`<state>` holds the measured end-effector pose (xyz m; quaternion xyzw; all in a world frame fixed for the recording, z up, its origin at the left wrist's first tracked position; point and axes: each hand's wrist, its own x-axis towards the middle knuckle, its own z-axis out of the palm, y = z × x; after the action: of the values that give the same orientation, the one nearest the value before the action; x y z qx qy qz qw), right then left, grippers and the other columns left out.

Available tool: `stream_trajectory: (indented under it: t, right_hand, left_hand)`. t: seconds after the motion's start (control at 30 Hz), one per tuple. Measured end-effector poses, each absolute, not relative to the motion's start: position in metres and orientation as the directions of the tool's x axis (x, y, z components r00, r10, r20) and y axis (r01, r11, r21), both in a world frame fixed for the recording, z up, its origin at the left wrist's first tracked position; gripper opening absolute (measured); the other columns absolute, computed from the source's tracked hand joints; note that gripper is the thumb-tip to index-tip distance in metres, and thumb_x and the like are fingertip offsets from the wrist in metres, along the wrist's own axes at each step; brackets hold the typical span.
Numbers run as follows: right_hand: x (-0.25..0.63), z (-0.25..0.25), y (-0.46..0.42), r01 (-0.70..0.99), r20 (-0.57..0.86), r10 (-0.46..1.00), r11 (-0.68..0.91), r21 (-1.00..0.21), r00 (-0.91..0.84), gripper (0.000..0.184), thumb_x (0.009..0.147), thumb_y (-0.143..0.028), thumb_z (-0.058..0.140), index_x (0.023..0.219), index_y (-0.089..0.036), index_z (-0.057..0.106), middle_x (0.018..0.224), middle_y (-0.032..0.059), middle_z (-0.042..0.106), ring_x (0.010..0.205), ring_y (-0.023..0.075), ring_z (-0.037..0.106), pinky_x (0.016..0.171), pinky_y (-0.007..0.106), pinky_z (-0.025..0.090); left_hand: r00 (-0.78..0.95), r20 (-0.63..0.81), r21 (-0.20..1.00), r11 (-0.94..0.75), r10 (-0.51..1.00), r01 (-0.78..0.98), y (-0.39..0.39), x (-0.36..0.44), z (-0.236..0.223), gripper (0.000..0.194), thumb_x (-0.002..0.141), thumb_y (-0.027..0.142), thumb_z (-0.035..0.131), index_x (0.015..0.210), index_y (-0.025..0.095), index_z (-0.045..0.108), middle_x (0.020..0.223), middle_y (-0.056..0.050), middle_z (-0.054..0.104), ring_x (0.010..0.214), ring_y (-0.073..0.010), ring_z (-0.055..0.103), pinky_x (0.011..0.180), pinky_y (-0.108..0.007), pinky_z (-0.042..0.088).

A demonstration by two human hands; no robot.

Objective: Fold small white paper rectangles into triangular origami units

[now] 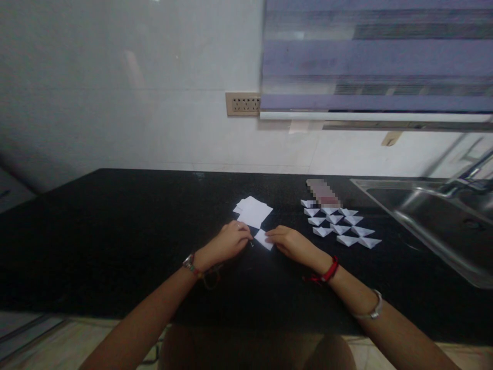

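Note:
A small piece of white paper (264, 240) lies on the black counter, gripped at its right edge by the fingers of my right hand (295, 246). Just left of it, my left hand (230, 240) is closed, its fingertips together. A tiny pale spot shows at those fingertips; what they hold, if anything, is too small to make out. Directly beyond both hands is a loose stack of white paper squares (254, 209), and my left fingers reach its near corner. To the right of my right hand, several folded white paper triangles (339, 229) lie in rough rows.
A flat, pixelated, phone-like object (324, 193) lies behind the triangles. At the right, a steel sink (385, 198) with a faucet (472, 172) is set into the black counter (115, 231). A socket panel (243, 105) and a purple striped blind (377, 61) are on the wall.

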<state>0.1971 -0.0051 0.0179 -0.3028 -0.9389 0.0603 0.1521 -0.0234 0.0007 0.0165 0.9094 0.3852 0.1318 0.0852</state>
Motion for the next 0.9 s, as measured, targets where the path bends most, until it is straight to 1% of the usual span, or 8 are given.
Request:
stream_trajectory:
  t: [0.1, 0.17, 0.23, 0.3, 0.4, 0.53, 0.7, 0.9]
  right_hand:
    - [0.196, 0.019, -0.006, 0.549, 0.242, 0.583, 0.812, -0.195, -0.776, 0.031, 0.074, -0.001, 0.041, 0.091, -0.016, 0.061, 0.099, 0.0064, 0.059, 0.092, 0.0158, 0.05, 0.079, 0.028, 0.04]
    - [0.196, 0.019, -0.006, 0.55, 0.237, 0.581, 0.814, -0.186, -0.779, 0.031, 0.073, -0.001, 0.041, 0.091, -0.016, 0.061, 0.099, 0.0067, 0.059, 0.092, 0.0164, 0.05, 0.079, 0.029, 0.04]
    - [0.196, 0.019, -0.006, 0.553, 0.233, 0.581, 0.814, -0.178, -0.78, 0.031, 0.073, -0.001, 0.041, 0.091, -0.016, 0.061, 0.098, 0.0068, 0.059, 0.092, 0.0165, 0.05, 0.079, 0.029, 0.041]
    - [0.196, 0.019, -0.006, 0.556, 0.233, 0.584, 0.812, -0.179, -0.778, 0.03, 0.073, -0.001, 0.042, 0.091, -0.016, 0.06, 0.098, 0.0068, 0.059, 0.092, 0.0164, 0.05, 0.079, 0.029, 0.041]
    - [0.195, 0.018, -0.006, 0.558, 0.236, 0.588, 0.809, -0.184, -0.774, 0.029, 0.073, -0.001, 0.042, 0.091, -0.016, 0.06, 0.097, 0.0069, 0.059, 0.093, 0.016, 0.05, 0.079, 0.028, 0.041]
    - [0.195, 0.018, -0.006, 0.561, 0.235, 0.589, 0.808, -0.18, -0.773, 0.029, 0.074, -0.002, 0.041, 0.09, -0.016, 0.061, 0.097, 0.0074, 0.059, 0.092, 0.0157, 0.05, 0.078, 0.028, 0.041]
    - [0.194, 0.018, -0.006, 0.562, 0.215, 0.584, 0.812, -0.159, -0.783, 0.025, 0.076, -0.004, 0.042, 0.087, -0.015, 0.061, 0.095, 0.0082, 0.06, 0.09, 0.0155, 0.051, 0.078, 0.029, 0.041]
    - [0.192, 0.019, -0.008, 0.568, 0.205, 0.589, 0.808, -0.156, -0.782, 0.025, 0.075, -0.004, 0.042, 0.088, -0.014, 0.061, 0.096, 0.0089, 0.059, 0.094, 0.0167, 0.048, 0.079, 0.03, 0.04]
  left_hand:
    - [0.623, 0.243, 0.283, -0.669, 0.743, 0.687, 0.005, -0.023, 0.017, 0.019, 0.082, 0.022, 0.04, 0.089, 0.019, 0.057, 0.098, -0.003, 0.056, 0.094, -0.0167, 0.046, 0.083, -0.032, 0.035]
    - [0.617, 0.285, 0.292, -0.68, 0.733, 0.673, 0.008, -0.022, 0.014, 0.019, 0.081, 0.023, 0.043, 0.097, 0.019, 0.054, 0.103, -0.004, 0.055, 0.097, -0.0169, 0.045, 0.085, -0.032, 0.034]
    - [0.644, 0.301, 0.288, -0.711, 0.703, 0.642, 0.012, -0.018, 0.008, 0.026, 0.08, 0.024, 0.046, 0.105, 0.019, 0.05, 0.109, -0.005, 0.053, 0.101, -0.0172, 0.043, 0.088, -0.032, 0.033]
    - [0.688, 0.291, 0.267, -0.747, 0.665, 0.609, 0.015, -0.014, 0.002, 0.03, 0.08, 0.024, 0.046, 0.11, 0.02, 0.047, 0.113, -0.005, 0.051, 0.104, -0.0179, 0.042, 0.088, -0.033, 0.033]
    - [0.728, 0.261, 0.235, -0.773, 0.634, 0.589, 0.018, -0.01, -0.004, 0.029, 0.082, 0.024, 0.043, 0.11, 0.021, 0.047, 0.112, -0.004, 0.052, 0.104, -0.0187, 0.042, 0.086, -0.034, 0.034]
    - [0.73, 0.232, 0.218, -0.766, 0.643, 0.605, 0.019, -0.008, -0.004, 0.026, 0.084, 0.024, 0.037, 0.108, 0.022, 0.049, 0.108, -0.004, 0.055, 0.102, -0.0184, 0.043, 0.084, -0.032, 0.035]
    - [0.723, 0.207, 0.176, -0.752, 0.659, 0.636, 0.018, -0.009, -0.006, 0.029, 0.086, 0.024, 0.031, 0.108, 0.024, 0.05, 0.115, 0.0, 0.052, 0.109, -0.0198, 0.038, 0.088, -0.035, 0.031]
    - [0.74, 0.193, 0.14, -0.765, 0.644, 0.629, 0.017, -0.008, -0.006, 0.032, 0.084, 0.014, 0.032, 0.111, 0.022, 0.047, 0.12, -0.002, 0.048, 0.113, -0.0193, 0.033, 0.089, -0.034, 0.029]
